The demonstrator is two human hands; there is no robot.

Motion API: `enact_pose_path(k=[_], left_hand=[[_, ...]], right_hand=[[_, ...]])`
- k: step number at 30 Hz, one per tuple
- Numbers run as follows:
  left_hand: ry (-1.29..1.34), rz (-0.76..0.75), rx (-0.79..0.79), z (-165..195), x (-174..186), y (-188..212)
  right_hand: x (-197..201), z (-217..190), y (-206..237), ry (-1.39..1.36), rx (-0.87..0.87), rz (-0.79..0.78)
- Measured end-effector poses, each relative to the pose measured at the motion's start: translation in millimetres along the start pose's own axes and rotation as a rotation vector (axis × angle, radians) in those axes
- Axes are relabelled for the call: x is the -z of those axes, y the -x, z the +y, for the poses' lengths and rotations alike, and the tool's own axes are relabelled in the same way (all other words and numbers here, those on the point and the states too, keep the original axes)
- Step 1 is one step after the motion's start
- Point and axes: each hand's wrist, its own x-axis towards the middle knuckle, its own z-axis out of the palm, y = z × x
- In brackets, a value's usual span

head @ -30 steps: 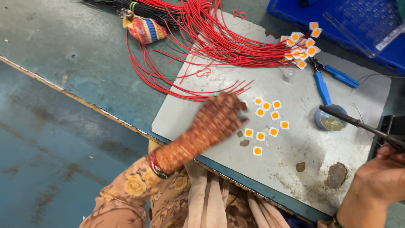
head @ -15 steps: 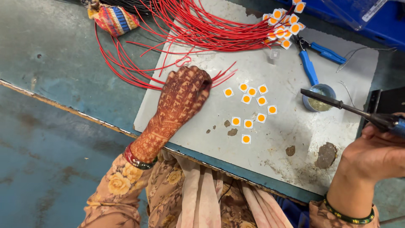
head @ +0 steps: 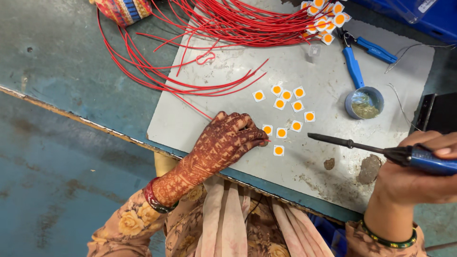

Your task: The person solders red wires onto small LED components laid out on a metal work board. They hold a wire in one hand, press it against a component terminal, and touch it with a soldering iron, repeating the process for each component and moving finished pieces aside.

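On the grey work board (head: pixel 200 119), her left hand (head: pixel 228 143) pinches a red wire (head: pixel 190 102) beside the small white squares with orange centres (head: pixel 285 112), while her right hand (head: pixel 419 171) clasps a blue-handled soldering iron (head: pixel 376 150), tip hovering near them.

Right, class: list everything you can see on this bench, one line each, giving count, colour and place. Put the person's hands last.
Mat: one, grey, on the bench.
Wires: many, red, fanned across mat top and the bench.
Loose chips: ten, white squares with orange centres, mid-mat.
Wired chips: a cluster, same colours, top of mat on the wire ends.
Pliers: one, blue handles, upper right.
Tin: one, round, blue-grey, below the pliers.
Pouch: one, striped, top left.
Bin: one, blue, top right.
Soldering iron: one, dark shaft, blue grip.
Left hand: on the mat, fingertips by a chip.
Right hand: grips the iron.
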Motion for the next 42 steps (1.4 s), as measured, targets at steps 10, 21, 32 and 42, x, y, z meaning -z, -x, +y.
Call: enact_pose_path(k=[10, 21, 32, 42], left_hand=[[-0.044, -0.013, -0.001, 21, -23, 4], [0.249, 0.158, 0.125, 28, -14, 21], [0.106, 0.175, 0.076, 31, -29, 19], [0.125, 0.155, 0.082, 32, -29, 20]], right_hand=[[-15, -7, -15, 0.348, 0.349, -0.165], [-50, -41, -11, 0.304, 0.407, -0.195], [-114, -89, -5, -0.091, 0.363, -0.365], [-123, -105, -3, -0.021, 0.323, -0.499]])
